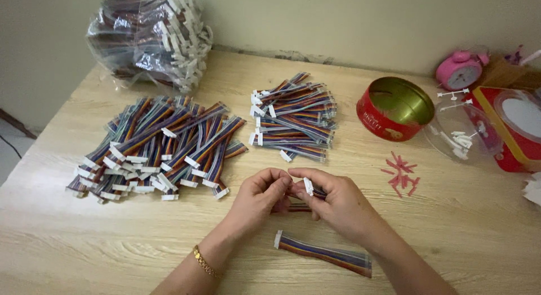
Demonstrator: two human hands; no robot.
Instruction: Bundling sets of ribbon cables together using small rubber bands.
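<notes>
left hand (260,194): fingers pinched on rainbow ribbon cable (308,189) | right hand (336,203): fingers closed on same cable near its white connector, above wooden table (451,227) | bagged cable (324,253) lies just below hands | loose cable pile (158,148) to left

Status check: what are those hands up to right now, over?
Both hands, left hand and right hand, pinching one ribbon cable above the table. Another cable lies just below them. Nothing in the way.

red round tin (389,116), pink alarm clock (459,71), clear plastic lid (463,131), scattered red ties (401,172) on the wooden table (468,227)
</notes>
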